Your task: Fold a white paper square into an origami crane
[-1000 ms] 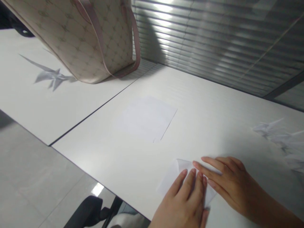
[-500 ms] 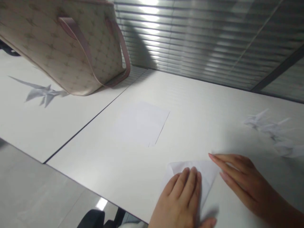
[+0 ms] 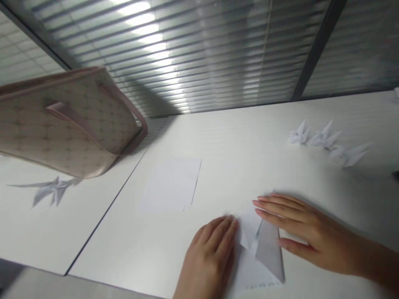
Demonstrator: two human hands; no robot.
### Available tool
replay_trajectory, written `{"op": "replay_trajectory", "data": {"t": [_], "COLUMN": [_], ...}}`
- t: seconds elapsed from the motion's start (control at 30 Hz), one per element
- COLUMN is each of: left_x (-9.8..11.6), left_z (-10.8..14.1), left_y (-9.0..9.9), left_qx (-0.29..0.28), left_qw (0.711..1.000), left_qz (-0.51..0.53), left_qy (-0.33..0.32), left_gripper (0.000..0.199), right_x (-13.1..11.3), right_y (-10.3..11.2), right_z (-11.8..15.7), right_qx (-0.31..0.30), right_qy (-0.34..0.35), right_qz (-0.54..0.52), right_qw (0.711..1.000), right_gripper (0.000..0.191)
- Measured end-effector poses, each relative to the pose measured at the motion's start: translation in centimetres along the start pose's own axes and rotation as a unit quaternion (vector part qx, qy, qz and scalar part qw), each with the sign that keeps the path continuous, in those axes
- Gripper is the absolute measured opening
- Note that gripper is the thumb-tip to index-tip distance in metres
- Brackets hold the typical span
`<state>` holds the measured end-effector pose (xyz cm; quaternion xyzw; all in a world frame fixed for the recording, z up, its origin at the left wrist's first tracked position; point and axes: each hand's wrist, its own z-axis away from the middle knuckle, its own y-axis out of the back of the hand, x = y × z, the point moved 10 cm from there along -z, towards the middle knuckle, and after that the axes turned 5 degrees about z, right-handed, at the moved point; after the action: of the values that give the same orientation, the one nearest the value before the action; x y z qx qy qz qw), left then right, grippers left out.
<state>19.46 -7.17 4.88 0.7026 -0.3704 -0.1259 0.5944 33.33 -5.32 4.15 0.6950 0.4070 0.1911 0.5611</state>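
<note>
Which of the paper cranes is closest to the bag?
The lone paper crane just below the tote bag. It lies across the table seam from the row of three paper cranes on the right.

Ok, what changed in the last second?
The left hand slid off the top of the folded paper to its left edge, and the paper's inner folds now show. The right hand moved in, its fingers now over the paper's top corner. The view turned too. The flat sheet, paper cranes and bag stayed where they were.
</note>
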Motion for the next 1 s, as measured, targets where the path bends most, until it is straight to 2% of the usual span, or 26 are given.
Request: {"op": "replay_trajectory", "data": {"t": [0.17,0.27,0.33,0.47,0.53,0.63,0.8,1.0], "left_x": [1.2,1.2,1.0,1.0,1.7,3.1,3.7,3.7], "left_z": [-0.5,-0.3,-0.1,-0.3,-0.8,-1.7,-2.0,-1.9], "left_y": [0.3,0.4,0.3,0.0,-0.5,-1.2,-2.1,-2.0], "left_qx": [0.068,0.091,0.102,0.116,0.095,0.059,0.027,0.070], "left_qw": [0.995,0.993,0.993,0.991,0.995,0.998,0.998,0.996], "left_qz": [-0.070,-0.069,-0.041,0.020,0.021,0.021,0.039,0.053], "left_qy": [-0.004,0.020,0.042,0.060,0.036,-0.012,-0.043,-0.018], "left_gripper": [0.027,0.023,0.021,0.027,0.033,0.031,0.034,0.036], "right_x": [-0.6,-0.2,0.1,0.2,0.1,-0.1,0.2,0.9], "right_y": [2.2,2.0,1.2,-0.7,-0.8,0.0,0.6,1.1], "right_z": [0.9,1.6,1.9,1.8,1.3,0.8,0.7,1.2], "right_qx": [0.053,0.054,0.051,0.019,0.006,0.001,-0.006,0.012], "right_qy": [-0.059,-0.121,-0.146,-0.140,-0.116,-0.080,-0.060,-0.052], "right_qz": [0.005,0.034,0.051,0.051,0.048,0.051,0.047,0.043], "right_qw": [0.997,0.991,0.987,0.989,0.992,0.995,0.997,0.998], "right_gripper": [0.080,0.096,0.100,0.088,0.074,0.056,0.052,0.044]}}
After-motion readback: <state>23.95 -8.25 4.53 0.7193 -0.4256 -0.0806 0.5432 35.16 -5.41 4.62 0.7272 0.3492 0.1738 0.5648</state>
